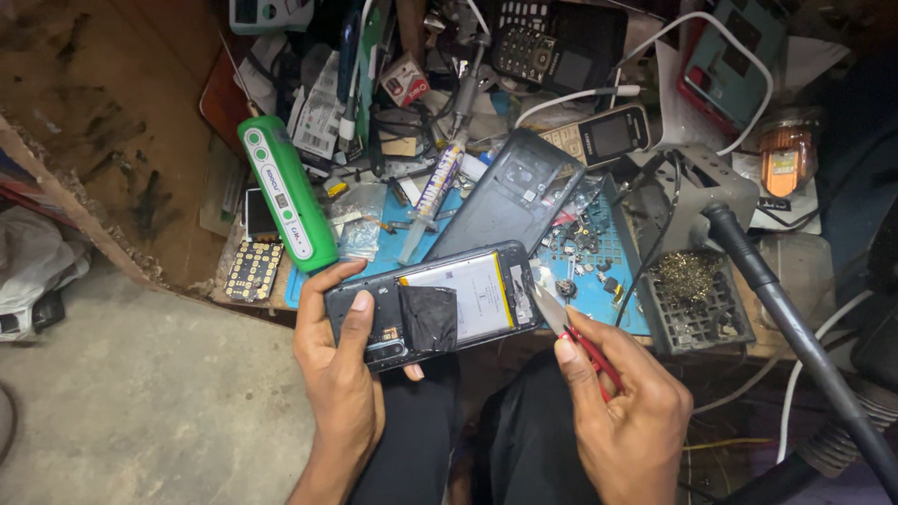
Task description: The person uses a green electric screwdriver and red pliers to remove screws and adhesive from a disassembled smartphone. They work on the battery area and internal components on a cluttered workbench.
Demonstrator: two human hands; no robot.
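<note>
The opened black smartphone with its back cover off, showing a pale battery and a patch of black tape [435, 307], is lying with its long axis running left to right, slightly rising toward the right. The left hand [341, 360] is gripping its left end, thumb pressing on the exposed board. The right hand [622, 402] is pinching red-handled metal tweezers [572, 332], whose tip is touching the phone's right end, just up and left of that hand. Beyond both hands, on the cluttered counter [599, 304], a grey detached back cover [510, 192] is lying.
</note>
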